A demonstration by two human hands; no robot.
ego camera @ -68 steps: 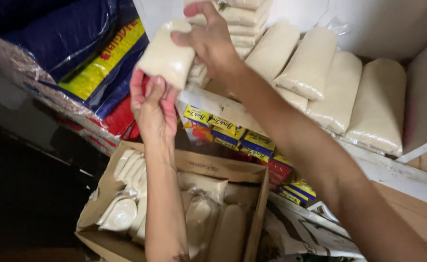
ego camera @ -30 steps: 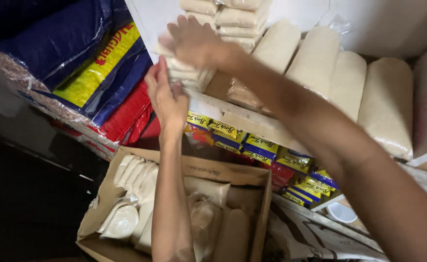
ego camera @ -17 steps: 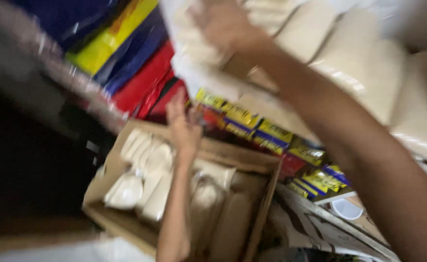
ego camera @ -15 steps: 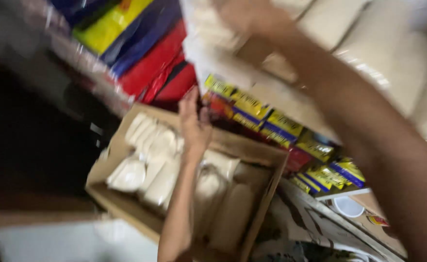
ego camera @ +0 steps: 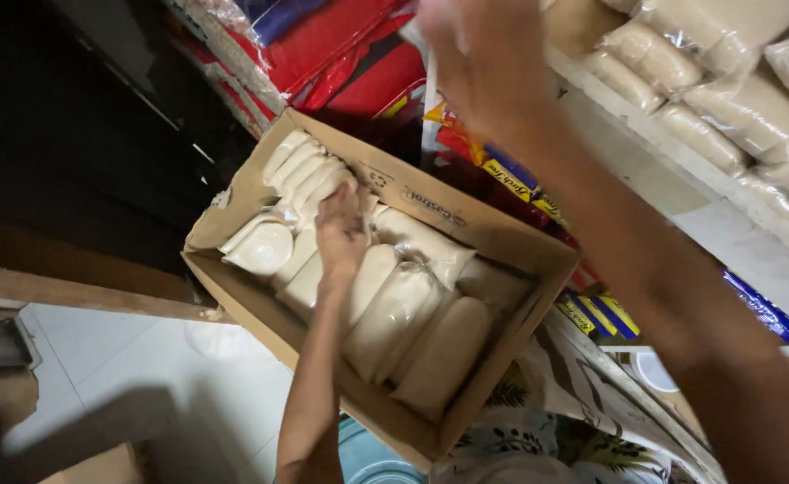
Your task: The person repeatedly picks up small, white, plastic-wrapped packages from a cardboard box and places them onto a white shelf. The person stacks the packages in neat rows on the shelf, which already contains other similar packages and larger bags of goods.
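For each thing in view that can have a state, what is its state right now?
cardboard box: open, flaps up, nearly full of pale bags.
pale bags in the box: sealed, lying side by side.
left hand: down in the box, resting on the bags.
right hand: raised at the shelf, blurred.
bags on the shelf: sealed, stacked.

You were in a small grocery shop or its stockroom — goods were stacked in bulk. A white shelf carried rows of clear bags of pale grain, with red and blue sacks piled beside it and small yellow-and-blue packets packed underneath. An open cardboard carton held more of the same pale bags — stock, not household amounts.
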